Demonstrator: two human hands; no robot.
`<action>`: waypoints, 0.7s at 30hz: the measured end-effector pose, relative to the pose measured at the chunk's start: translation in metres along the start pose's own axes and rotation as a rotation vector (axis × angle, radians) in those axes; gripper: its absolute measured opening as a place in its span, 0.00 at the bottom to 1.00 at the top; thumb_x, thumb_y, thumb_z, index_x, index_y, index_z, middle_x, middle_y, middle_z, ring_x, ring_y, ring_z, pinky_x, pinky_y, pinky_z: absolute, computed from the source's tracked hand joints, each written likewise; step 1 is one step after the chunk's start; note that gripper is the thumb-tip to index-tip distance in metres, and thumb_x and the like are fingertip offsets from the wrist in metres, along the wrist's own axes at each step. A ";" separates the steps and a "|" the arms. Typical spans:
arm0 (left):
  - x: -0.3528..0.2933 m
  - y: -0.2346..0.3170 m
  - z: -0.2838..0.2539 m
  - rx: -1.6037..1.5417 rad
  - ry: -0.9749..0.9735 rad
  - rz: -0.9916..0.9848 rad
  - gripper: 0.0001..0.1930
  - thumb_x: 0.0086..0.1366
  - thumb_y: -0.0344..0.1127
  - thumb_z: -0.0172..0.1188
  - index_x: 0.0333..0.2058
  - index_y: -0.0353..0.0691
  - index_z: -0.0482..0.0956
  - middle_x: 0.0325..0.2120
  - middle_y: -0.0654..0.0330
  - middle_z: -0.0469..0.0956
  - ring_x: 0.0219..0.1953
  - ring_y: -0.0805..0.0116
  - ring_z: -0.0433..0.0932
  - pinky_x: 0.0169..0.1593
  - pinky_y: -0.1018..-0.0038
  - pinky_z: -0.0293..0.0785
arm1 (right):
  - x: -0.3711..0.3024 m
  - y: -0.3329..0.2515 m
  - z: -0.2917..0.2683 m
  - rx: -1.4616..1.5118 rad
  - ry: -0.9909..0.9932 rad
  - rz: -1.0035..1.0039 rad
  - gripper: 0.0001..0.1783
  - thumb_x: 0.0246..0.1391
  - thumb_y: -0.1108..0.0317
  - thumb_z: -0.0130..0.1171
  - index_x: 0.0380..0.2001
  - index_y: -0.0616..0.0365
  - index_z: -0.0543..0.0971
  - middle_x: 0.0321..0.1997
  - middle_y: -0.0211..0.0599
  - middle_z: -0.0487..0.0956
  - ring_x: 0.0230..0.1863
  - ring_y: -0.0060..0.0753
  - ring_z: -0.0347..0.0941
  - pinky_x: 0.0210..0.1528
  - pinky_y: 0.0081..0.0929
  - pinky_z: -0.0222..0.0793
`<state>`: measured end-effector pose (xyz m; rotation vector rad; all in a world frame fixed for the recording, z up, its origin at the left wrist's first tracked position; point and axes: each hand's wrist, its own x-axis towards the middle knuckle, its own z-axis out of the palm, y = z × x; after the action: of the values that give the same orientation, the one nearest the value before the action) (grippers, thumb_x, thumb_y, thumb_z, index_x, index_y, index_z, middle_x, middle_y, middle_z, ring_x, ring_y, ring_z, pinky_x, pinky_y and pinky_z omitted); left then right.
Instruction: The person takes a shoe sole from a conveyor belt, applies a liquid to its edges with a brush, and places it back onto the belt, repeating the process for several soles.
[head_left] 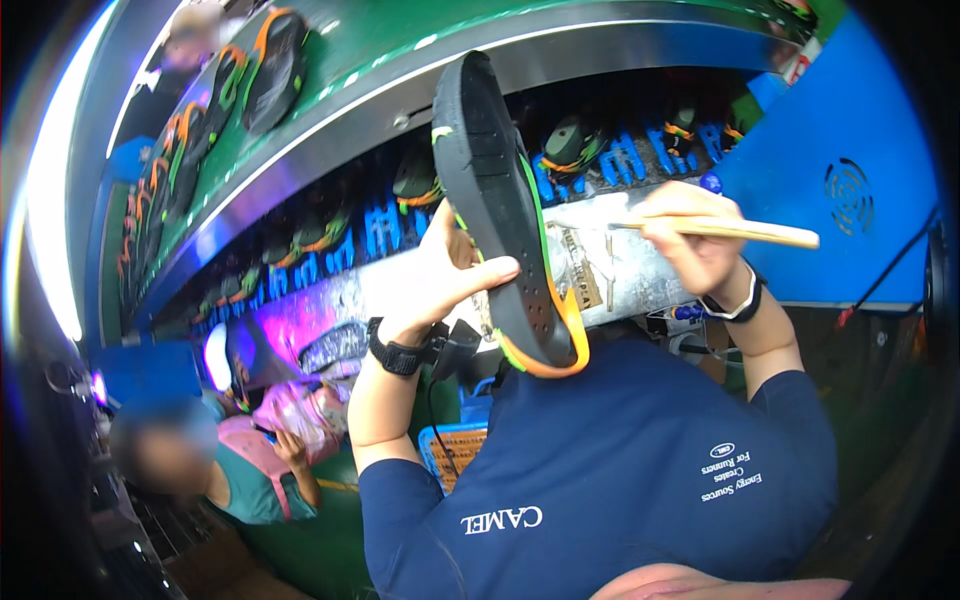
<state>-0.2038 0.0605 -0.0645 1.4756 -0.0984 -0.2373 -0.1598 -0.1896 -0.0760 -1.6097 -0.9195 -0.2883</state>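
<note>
Sandal in tight left grip, brush in tight right grip, white-lettered shirt

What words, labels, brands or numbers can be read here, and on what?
Wording isn't copied here, only placed:
Navy shirt: large white lettering, upside down.
Same shirt: smaller white lines beneath an oval emblem.
Brown patch on the worktop: small lettering, partly legible.
Held shoe: none legible.

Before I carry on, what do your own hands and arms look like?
The left hand and right hand are bare. The navy sleeves are short. A black strap circles the left wrist; a black-and-white band circles the right.
</note>
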 end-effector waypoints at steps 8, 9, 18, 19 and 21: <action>0.131 0.081 0.061 -0.136 -0.510 0.016 0.21 0.55 0.42 0.50 0.42 0.31 0.67 0.40 0.56 0.70 0.41 0.69 0.70 0.46 0.75 0.63 | -0.108 -0.048 -0.091 -0.065 0.848 0.155 0.09 0.48 0.75 0.46 0.33 0.69 0.68 0.22 0.36 0.69 0.17 0.15 0.59 0.17 0.10 0.52; 0.168 0.089 0.080 -0.222 -0.534 -0.034 0.18 0.57 0.41 0.48 0.40 0.32 0.68 0.40 0.57 0.70 0.41 0.69 0.70 0.46 0.76 0.63 | -0.120 -0.054 -0.094 -0.107 0.883 0.172 0.09 0.48 0.75 0.46 0.33 0.68 0.68 0.22 0.37 0.68 0.18 0.15 0.58 0.17 0.10 0.52; 0.328 0.106 0.136 0.726 0.107 0.295 0.23 0.51 0.38 0.55 0.44 0.31 0.65 0.36 0.50 0.71 0.31 0.62 0.74 0.30 0.73 0.72 | -0.140 -0.086 -0.100 -0.169 0.921 0.123 0.10 0.47 0.72 0.48 0.32 0.67 0.68 0.20 0.35 0.67 0.18 0.16 0.59 0.19 0.10 0.53; 0.309 0.103 0.115 0.892 0.091 0.418 0.24 0.50 0.39 0.56 0.45 0.34 0.65 0.40 0.47 0.69 0.33 0.65 0.75 0.35 0.75 0.70 | -0.129 -0.086 -0.101 -0.191 0.887 0.119 0.10 0.46 0.73 0.48 0.33 0.67 0.69 0.20 0.34 0.68 0.19 0.16 0.60 0.21 0.12 0.56; 0.254 0.099 0.066 1.076 0.141 0.768 0.23 0.49 0.41 0.57 0.42 0.35 0.67 0.31 0.55 0.75 0.34 0.64 0.75 0.39 0.75 0.68 | -0.102 -0.088 -0.106 -0.187 0.703 0.074 0.07 0.43 0.72 0.52 0.26 0.66 0.72 0.19 0.37 0.72 0.18 0.21 0.65 0.22 0.17 0.60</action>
<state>0.0387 -0.0519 0.0197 2.3684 -0.7503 0.6482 -0.2563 -0.3285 -0.0494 -1.5397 -0.2965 -0.8431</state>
